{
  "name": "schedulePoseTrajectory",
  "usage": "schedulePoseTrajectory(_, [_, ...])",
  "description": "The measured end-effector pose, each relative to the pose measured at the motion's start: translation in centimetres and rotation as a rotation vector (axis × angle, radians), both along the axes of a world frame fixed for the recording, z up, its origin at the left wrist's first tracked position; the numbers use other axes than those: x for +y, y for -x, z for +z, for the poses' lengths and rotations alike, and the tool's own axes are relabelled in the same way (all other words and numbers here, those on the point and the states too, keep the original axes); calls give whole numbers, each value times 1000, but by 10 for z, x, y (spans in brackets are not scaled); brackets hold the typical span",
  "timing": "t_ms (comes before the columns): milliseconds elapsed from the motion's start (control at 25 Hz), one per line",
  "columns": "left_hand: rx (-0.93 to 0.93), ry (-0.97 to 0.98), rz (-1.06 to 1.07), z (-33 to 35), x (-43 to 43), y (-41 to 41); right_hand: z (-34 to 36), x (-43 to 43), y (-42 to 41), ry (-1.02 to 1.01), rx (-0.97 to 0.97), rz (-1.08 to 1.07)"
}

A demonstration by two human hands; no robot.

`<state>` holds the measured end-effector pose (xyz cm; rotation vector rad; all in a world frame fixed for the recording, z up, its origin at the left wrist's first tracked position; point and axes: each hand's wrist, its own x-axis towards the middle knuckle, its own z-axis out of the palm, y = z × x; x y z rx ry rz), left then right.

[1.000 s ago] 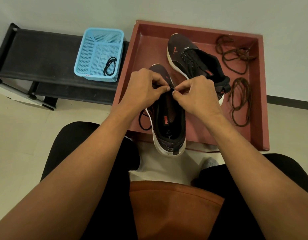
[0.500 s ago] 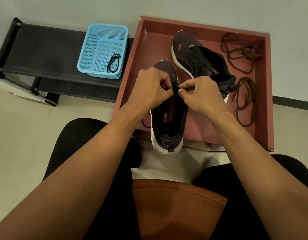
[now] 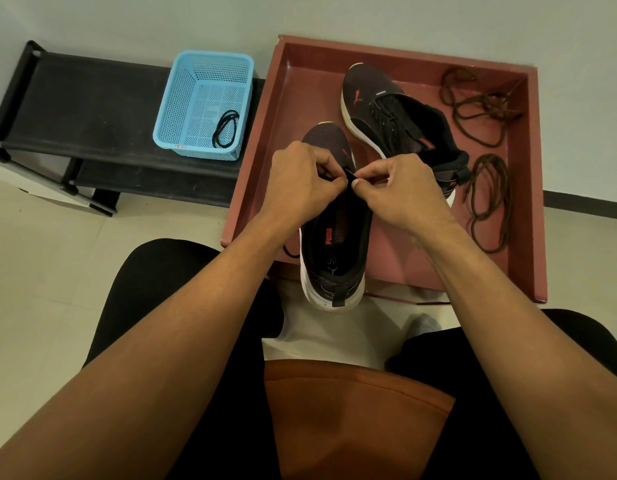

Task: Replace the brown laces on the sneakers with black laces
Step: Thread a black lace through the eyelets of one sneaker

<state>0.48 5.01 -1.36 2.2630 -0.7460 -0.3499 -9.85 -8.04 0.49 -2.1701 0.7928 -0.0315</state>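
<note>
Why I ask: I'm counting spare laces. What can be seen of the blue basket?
The blue basket is plastic, rectangular, with perforated mesh walls and floor flaring to an open rim. It stands upright on the right end of a black rack, beside the red tray's left wall; contact cannot be told. One spare black lace lies coiled in its near right corner. Its near rim bears a small red mark.

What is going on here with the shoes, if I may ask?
A seated person is threading a black lace into the near sneaker; the left hand and right hand pinch it above the shoe's opening. The far sneaker in the red tray already has black laces. The brown laces lie loose on the tray's right side, and a spare lace sits in the blue basket.
</note>
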Motion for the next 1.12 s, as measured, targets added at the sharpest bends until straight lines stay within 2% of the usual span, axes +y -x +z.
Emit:
schedulePoseTrajectory(200, [-8, -38, 13, -1, -2, 2, -8, -3, 0, -134, -44, -39])
schedulePoseTrajectory(400, [-62, -46, 19, 0, 0, -1, -15, 1, -3, 154, -98, 51])
schedulePoseTrajectory(600, [-116, -86, -18, 2, 1, -3, -13, 3, -2, 238, -91, 101])
schedulePoseTrajectory(720, [-203, -174, 2, 5, 3, -5, -8, 4, 0, 275, -95, 90])
schedulePoseTrajectory(840, [-216, -225, 27, 8, 6, -6, -2, 3, 5, 328, 67, 124])
schedulePoseTrajectory(960, [-224, -244, 24, 10, 6, -7, 5, 2, 10, 364, 411, 219])
schedulePoseTrajectory(1040, [-216, -247, 26, 9, 6, -7, 9, 2, 12, 291, 630, 293])
schedulePoseTrajectory(1120, [-213, -247, 23, 8, 6, -7, 7, -1, 12, 229, 664, 299])
